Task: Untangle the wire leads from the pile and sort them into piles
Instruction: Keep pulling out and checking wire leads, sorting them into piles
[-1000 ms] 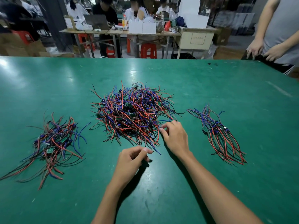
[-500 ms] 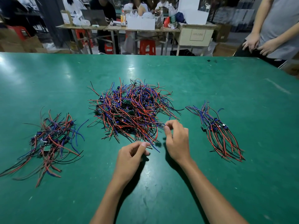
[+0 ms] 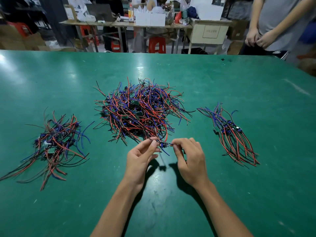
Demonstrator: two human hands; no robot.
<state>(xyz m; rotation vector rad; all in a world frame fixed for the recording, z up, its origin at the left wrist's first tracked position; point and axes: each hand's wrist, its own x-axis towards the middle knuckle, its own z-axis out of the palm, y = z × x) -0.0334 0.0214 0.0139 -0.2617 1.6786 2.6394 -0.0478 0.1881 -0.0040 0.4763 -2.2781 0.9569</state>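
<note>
While one lead (image 3: 163, 144) is pinched at both ends by the left hand (image 3: 139, 159) and right hand (image 3: 191, 159), it is held at the tangle's (image 3: 139, 110) six o'clock edge, seemingly for freeing and sorting into side piles.

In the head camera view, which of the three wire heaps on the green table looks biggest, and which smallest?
1. Middle pile, clearly largest.
2. Left pile.
3. Right pile, smallest, though wide-angle distortion near the edges makes second and third less sure.
</note>
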